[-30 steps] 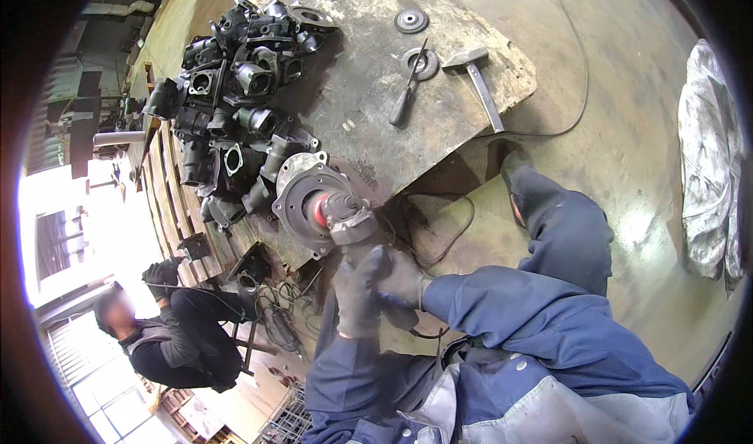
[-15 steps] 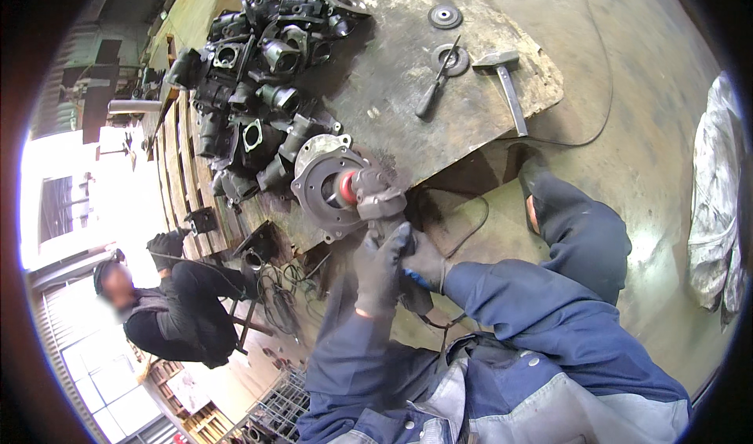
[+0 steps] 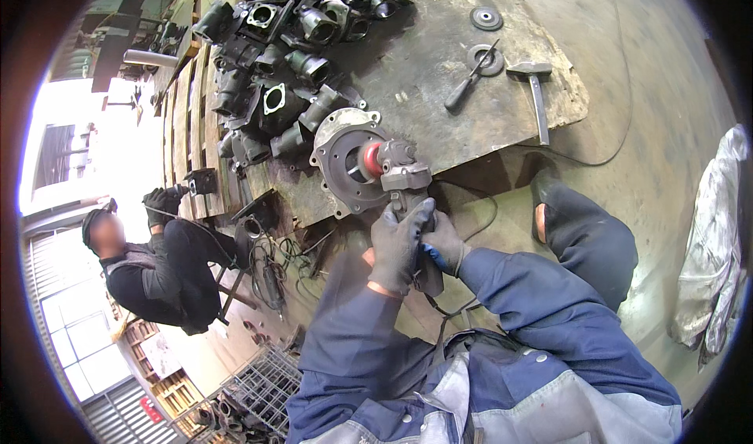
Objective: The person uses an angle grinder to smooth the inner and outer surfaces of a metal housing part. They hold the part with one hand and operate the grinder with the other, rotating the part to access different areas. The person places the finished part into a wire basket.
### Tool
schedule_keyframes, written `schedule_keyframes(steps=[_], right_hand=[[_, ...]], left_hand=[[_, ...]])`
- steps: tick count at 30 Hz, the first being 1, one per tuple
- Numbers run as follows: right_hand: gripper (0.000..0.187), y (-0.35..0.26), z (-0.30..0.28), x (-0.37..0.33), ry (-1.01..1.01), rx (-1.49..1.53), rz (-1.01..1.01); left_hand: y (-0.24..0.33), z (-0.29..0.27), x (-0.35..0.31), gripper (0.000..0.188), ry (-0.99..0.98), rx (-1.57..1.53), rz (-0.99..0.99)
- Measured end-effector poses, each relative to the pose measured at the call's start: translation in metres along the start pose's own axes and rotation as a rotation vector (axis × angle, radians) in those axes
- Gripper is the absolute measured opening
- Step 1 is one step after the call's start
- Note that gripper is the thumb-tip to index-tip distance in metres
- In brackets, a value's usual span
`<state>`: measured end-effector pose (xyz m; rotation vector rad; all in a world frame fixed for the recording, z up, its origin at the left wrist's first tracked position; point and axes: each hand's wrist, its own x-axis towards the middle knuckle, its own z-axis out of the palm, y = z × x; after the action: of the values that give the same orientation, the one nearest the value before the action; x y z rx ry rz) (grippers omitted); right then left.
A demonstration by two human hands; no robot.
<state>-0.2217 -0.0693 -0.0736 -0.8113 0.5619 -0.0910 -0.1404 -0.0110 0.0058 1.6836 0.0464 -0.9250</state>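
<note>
Both my gloved hands are wrapped round the body of an angle grinder (image 3: 406, 179). My left hand (image 3: 396, 244) grips it from the left, and my right hand (image 3: 445, 240) closes on it from the right, partly hidden behind the tool. At the grinder's head is a red round attachment (image 3: 372, 161), set against the inner opening of a round metal flange (image 3: 336, 168) with bolt holes round its rim. The flange lies at the near edge of the worktable (image 3: 439, 122). Whether the attachment is spinning I cannot tell.
Black metal housings (image 3: 286, 75) are heaped at the table's left. A hammer (image 3: 537, 99), a dark-handled tool (image 3: 463, 91) and two discs (image 3: 486, 18) lie at the right. A cable crosses the floor. Another person (image 3: 169, 263) sits at the left holding a black part. A wire basket (image 3: 263, 389) stands below.
The whole view has shifted, so the table and its things sit further right and higher. My hands keep their hold on the grinder, which stays at the flange's opening.
</note>
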Motion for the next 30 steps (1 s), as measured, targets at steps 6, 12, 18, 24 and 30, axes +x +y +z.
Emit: schedule_keyframes(steps=[6,12,18,24,30], right_hand=[[0.038,-0.007,0.013,0.006,-0.037,-0.241,-0.145],[0.035,0.012,0.016,-0.003,0.024,0.047,-0.094],[0.053,0.01,0.015,-0.011,0.169,-0.058,0.054],[0.061,-0.022,0.015,0.005,0.119,-0.092,0.037],[0.058,-0.042,0.021,0.018,-0.002,-0.009,0.054]], left_hand=[[0.004,-0.005,-0.002,0.034,0.049,-0.125,0.055],[-0.001,-0.015,-0.002,0.032,0.009,-0.142,-0.029],[-0.012,-0.016,0.002,0.032,-0.085,-0.232,-0.1],[0.004,-0.014,0.012,0.029,-0.133,-0.192,0.022],[0.017,-0.013,0.013,0.035,-0.009,-0.221,0.037]])
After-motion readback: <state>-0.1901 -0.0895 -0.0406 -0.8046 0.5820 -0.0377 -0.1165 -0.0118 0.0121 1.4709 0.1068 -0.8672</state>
